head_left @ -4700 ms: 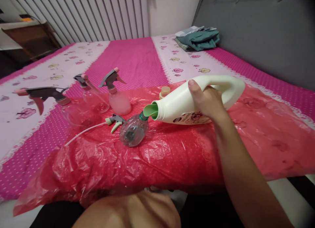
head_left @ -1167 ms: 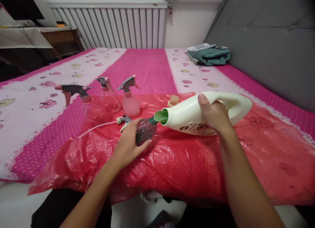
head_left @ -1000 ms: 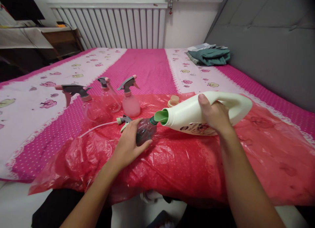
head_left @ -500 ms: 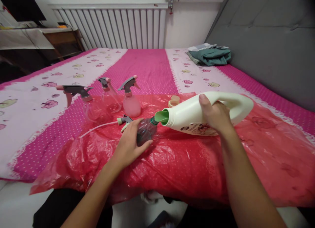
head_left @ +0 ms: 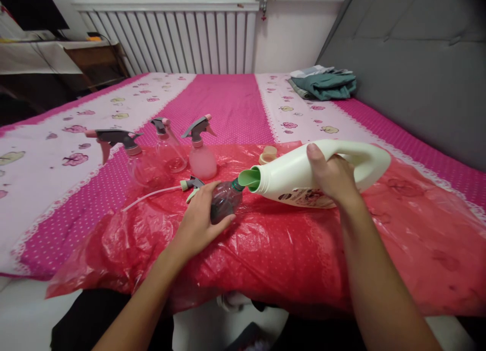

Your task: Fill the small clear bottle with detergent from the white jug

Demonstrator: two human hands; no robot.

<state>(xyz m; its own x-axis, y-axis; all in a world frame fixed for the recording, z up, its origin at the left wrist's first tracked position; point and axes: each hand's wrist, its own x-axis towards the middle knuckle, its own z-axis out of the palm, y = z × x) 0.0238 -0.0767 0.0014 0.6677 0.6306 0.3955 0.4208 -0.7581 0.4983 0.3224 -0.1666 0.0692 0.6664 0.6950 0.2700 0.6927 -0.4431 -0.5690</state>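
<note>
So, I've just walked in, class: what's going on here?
The right hand holds a cream jug tilted over, its green spout at the neck of a clear bottle. The left hand grips that bottle, which leans toward the jug. Whether liquid is flowing can't be seen. A loose spray head lies by the left hand on red plastic, with three spray bottles beyond.

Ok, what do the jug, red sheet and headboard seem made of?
Jug: probably plastic, satin; smooth moulded body, ridged neck.
Red sheet: likely thin plastic film, glossy; see-through, creased, with bright highlights.
Headboard: looks upholstered, dull; seams and puckers show. Leather or fabric, unclear.
</note>
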